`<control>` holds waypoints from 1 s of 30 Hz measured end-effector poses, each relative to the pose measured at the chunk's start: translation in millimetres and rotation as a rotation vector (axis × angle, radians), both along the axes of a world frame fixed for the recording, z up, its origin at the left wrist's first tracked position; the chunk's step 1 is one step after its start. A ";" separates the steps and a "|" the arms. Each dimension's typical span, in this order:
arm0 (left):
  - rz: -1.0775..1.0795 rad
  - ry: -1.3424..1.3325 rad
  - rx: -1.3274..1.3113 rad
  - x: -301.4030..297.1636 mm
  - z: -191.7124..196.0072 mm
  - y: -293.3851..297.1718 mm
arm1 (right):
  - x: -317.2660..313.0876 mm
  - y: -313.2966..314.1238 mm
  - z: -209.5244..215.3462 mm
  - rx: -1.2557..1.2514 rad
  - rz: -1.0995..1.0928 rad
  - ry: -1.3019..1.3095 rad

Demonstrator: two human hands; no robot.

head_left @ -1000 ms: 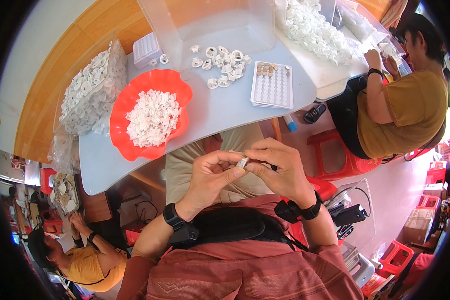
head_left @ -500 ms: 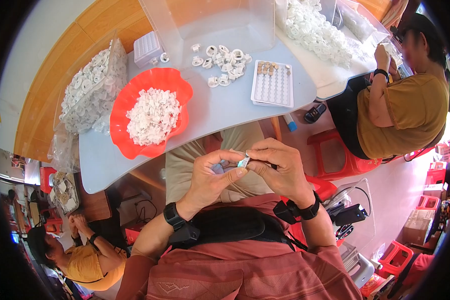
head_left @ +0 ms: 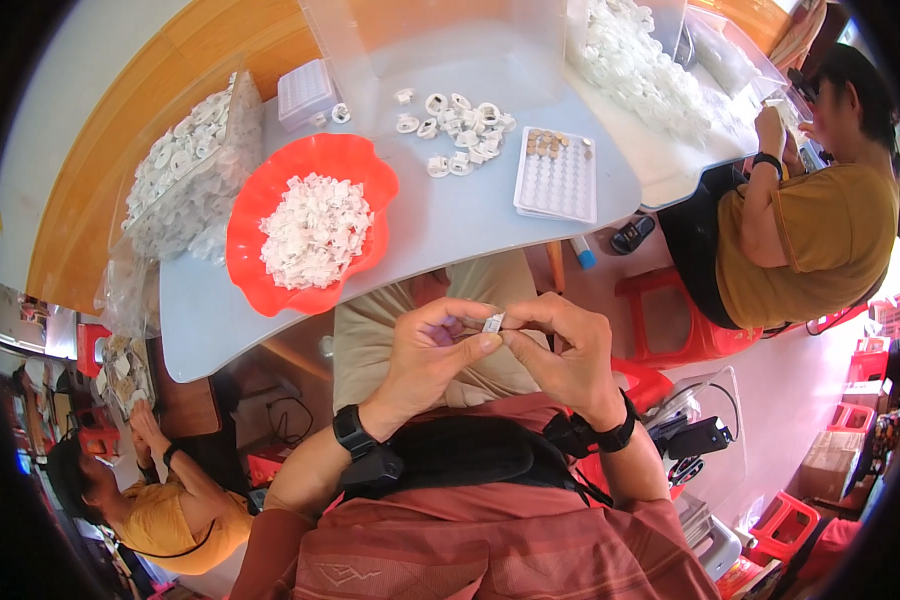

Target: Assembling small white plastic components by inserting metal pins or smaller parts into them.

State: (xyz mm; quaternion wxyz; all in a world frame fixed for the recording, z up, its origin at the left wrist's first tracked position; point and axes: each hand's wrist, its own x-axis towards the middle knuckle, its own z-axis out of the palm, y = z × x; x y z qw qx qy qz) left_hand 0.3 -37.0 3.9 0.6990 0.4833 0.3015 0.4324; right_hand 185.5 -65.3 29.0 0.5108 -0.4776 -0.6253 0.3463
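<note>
My left hand (head_left: 432,352) and my right hand (head_left: 562,350) meet over my lap, below the table edge. Between their fingertips sits a small white plastic part (head_left: 493,322), pinched from both sides. Straight ahead on the grey table (head_left: 440,225) stands a red wavy-rimmed bowl (head_left: 253,215) heaped with small white pieces (head_left: 313,230). Loose white ring-shaped parts (head_left: 457,130) lie further back. A white compartment tray (head_left: 556,178) with several small brown pieces in its far row lies to the right of the bowl.
A clear bag of white rings (head_left: 185,165) sits at the table's left, a clear plastic bin (head_left: 440,45) at the back. One person in a yellow shirt (head_left: 810,235) sits at the right on a red stool (head_left: 675,320); another (head_left: 180,510) sits lower left.
My two hands have shifted slightly lower and to the right while turning the small white part between the fingertips. The person on the right has moved a hand.
</note>
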 end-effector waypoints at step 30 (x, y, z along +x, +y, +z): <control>0.000 -0.306 -0.365 -61.6 -25.2 -4.8 | -140.2 168.7 56.5 0.330 0.552 -1.085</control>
